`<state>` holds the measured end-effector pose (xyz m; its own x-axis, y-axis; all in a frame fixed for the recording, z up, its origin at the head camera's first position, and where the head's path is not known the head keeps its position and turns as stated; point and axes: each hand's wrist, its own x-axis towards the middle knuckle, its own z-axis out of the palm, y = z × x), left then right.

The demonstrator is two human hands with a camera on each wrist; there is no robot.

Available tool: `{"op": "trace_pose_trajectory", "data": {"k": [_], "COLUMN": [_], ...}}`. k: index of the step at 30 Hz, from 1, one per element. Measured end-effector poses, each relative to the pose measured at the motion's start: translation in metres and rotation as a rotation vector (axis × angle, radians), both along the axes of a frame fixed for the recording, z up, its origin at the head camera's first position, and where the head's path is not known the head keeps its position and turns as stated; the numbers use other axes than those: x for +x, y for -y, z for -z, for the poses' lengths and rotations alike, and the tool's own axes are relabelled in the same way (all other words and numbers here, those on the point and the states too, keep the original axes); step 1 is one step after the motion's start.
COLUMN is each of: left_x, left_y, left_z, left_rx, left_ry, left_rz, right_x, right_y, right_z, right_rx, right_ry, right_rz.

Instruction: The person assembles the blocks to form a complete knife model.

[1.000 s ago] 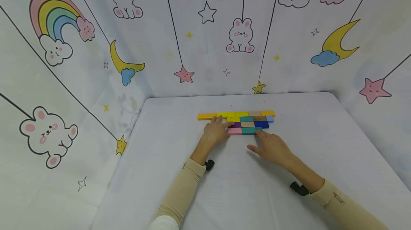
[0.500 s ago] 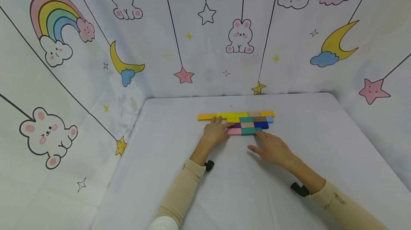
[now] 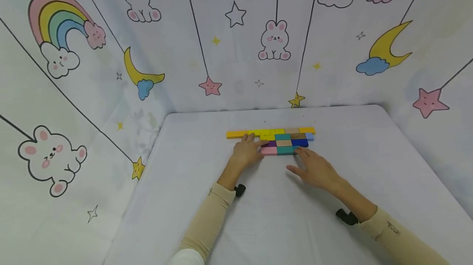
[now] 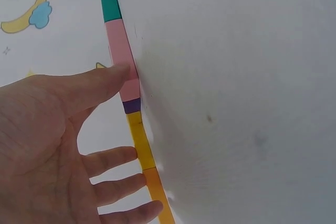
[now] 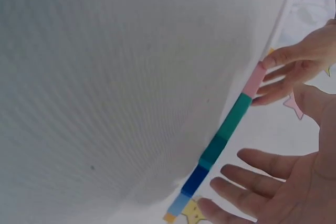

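Note:
Flat coloured rectangular blocks lie side by side in stepped rows on the white table. The back row runs from an orange block (image 3: 234,134) through yellow ones. At the front left is a pink block (image 3: 269,151), then a teal block (image 3: 285,150) to its right. My left hand (image 3: 245,153) rests along the left side, its thumb (image 4: 107,81) on the pink block and straight fingertips at the yellow and orange blocks. My right hand (image 3: 315,167), fingers spread, has its fingertips right at the front row's right end; nothing is in its palm.
A dark blue block (image 3: 299,143) and a light blue block (image 3: 309,137) form the right edge of the rows. White cloth (image 3: 273,224) covers the table. Behind it stands a curtain (image 3: 244,51) printed with bunnies, stars and rainbows.
My right hand has shifted very slightly to the right. The left hand and the blocks stay as they were; the head view has tilted a little.

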<state>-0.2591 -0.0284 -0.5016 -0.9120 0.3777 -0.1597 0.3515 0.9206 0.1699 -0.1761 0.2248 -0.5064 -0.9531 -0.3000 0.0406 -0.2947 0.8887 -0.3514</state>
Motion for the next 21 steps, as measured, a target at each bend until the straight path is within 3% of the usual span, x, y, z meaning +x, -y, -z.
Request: {"op": "trace_pose_trajectory", "data": {"k": [6, 14, 21], "left_x": [0.002, 0.003, 0.002], "left_y": [0.005, 0.008, 0.01], "left_z": [0.0, -0.001, -0.005], "left_rx": [0.026, 0.042, 0.034], "left_ry": [0.05, 0.062, 0.068], "left_rz": [-0.019, -0.01, 0.012], "right_x": [-0.004, -0.017, -0.027], "right_y": [-0.002, -0.012, -0.017], "right_z": [-0.008, -0.018, -0.021], "right_rx": [0.017, 0.034, 0.008], "right_ry": [-0.009, 0.024, -0.012], "right_rz": [-0.004, 0.014, 0.005]}}
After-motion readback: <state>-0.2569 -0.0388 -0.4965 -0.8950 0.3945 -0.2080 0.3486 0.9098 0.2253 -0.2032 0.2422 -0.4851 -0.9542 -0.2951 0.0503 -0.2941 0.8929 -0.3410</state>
